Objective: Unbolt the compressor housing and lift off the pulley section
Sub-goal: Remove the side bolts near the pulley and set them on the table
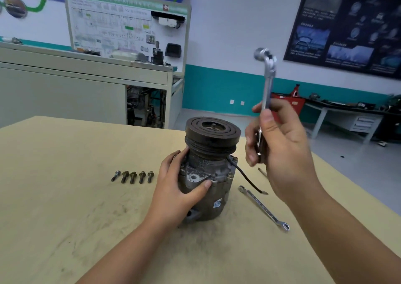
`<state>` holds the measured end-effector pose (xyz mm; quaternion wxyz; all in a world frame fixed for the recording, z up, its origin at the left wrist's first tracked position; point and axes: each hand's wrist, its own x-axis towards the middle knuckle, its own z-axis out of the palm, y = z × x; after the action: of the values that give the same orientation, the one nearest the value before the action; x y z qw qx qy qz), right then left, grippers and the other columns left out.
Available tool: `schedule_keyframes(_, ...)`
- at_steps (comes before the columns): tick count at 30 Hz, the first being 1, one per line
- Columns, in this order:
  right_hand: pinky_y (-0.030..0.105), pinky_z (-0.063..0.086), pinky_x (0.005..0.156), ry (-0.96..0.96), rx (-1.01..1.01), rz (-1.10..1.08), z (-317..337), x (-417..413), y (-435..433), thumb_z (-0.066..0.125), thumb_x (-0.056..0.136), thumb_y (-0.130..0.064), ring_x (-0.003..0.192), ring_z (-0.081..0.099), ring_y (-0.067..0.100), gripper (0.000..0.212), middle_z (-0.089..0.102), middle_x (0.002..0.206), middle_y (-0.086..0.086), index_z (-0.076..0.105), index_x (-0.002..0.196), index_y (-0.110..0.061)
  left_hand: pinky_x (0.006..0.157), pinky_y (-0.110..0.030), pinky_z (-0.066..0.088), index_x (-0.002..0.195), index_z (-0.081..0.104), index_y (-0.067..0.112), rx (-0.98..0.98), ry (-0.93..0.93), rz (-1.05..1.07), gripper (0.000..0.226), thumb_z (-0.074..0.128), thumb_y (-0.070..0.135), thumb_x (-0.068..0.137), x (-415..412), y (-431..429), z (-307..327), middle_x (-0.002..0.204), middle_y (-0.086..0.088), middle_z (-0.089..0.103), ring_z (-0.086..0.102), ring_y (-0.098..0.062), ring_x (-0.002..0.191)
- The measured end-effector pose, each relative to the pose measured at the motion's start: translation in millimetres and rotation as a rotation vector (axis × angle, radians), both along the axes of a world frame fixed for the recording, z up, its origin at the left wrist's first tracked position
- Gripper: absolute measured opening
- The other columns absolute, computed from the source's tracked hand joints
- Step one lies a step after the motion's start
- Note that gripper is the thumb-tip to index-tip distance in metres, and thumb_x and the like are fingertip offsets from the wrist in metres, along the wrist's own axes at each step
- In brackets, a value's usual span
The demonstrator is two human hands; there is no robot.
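Nearest in, the left hand point(180, 188) is wrapping the compressor housing point(208, 197), thumb pressing across the front lug and fingers curling round the far side. It is steadying the housing upright at the middle of the table point(65, 197). At four o'clock from the housing a spanner point(263, 207) is lying flat. At nine o'clock five bolts point(132, 177) are sitting in a row. Out at two o'clock the right hand point(280, 151) is clamping a socket wrench point(268, 77), head raised in the air, touching nothing. Bolt heads are showing in the flange on the three o'clock side, so I'm judging the unbolting unfinished. Up top, the pulley section point(212, 134) is looking like heavy, rigid, grimy metal. I'd be taking it two-handed under the grooved rim, minding the black lead point(245, 177).
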<state>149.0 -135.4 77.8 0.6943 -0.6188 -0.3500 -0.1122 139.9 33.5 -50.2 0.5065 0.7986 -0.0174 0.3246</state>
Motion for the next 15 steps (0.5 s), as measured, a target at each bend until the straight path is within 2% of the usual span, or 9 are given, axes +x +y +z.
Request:
schedule_keyframes(3, 0.018, 0.023, 0.035, 0.081, -0.182, -0.043, -14.9, -4.1, -10.5, 0.042, 0.097, -0.018, 0.037, 0.029, 0.008, 0.013, 0.041, 0.051, -0.002, 0.053, 0.093, -0.014, 0.112, -0.027, 0.032, 0.13, 0.031, 0.053, 0.005, -0.002, -0.006, 0.073, 0.068, 0.054, 0.066, -0.3, 0.5, 0.2, 0.139, 0.014, 0.035, 0.035, 0.0, 0.13)
schedule_keyframes(7, 0.013, 0.023, 0.037, 0.18, -0.348, -0.131, -38.3, -10.2, -26.6, 0.042, 0.099, -0.011, 0.037, 0.027, 0.002, 0.019, 0.035, 0.047, -0.007, 0.057, 0.089, -0.006, 0.112, -0.029, 0.033, 0.132, 0.031, 0.05, 0.005, -0.003, -0.007, 0.074, 0.068, 0.052, 0.067, -1.2, 0.2, 0.8, 0.138, 0.013, 0.035, 0.036, 0.0, 0.129)
schedule_keyframes(11, 0.012, 0.023, 0.036, 0.269, -0.375, -0.198, -43.7, -20.7, -45.9, 0.039, 0.1, -0.012, 0.039, 0.023, 0.005, 0.026, 0.03, 0.053, 0.0, 0.059, 0.084, -0.004, 0.112, -0.028, 0.033, 0.131, 0.03, 0.052, -0.003, 0.01, -0.016, 0.074, 0.066, 0.057, 0.066, -3.0, -0.8, 1.9, 0.137, 0.015, 0.034, 0.037, 0.0, 0.128)
schedule_keyframes(15, 0.017, 0.019, 0.037, 0.357, -0.508, -0.236, -41.6, -28.2, -60.0, 0.038, 0.1, -0.016, 0.037, 0.022, 0.007, 0.029, 0.029, 0.052, 0.001, 0.055, 0.08, -0.004, 0.113, -0.032, 0.034, 0.136, 0.031, 0.046, -0.006, 0.024, -0.008, 0.077, 0.066, 0.055, 0.068, -2.9, -0.1, 1.4, 0.139, 0.013, 0.034, 0.036, -0.002, 0.129)
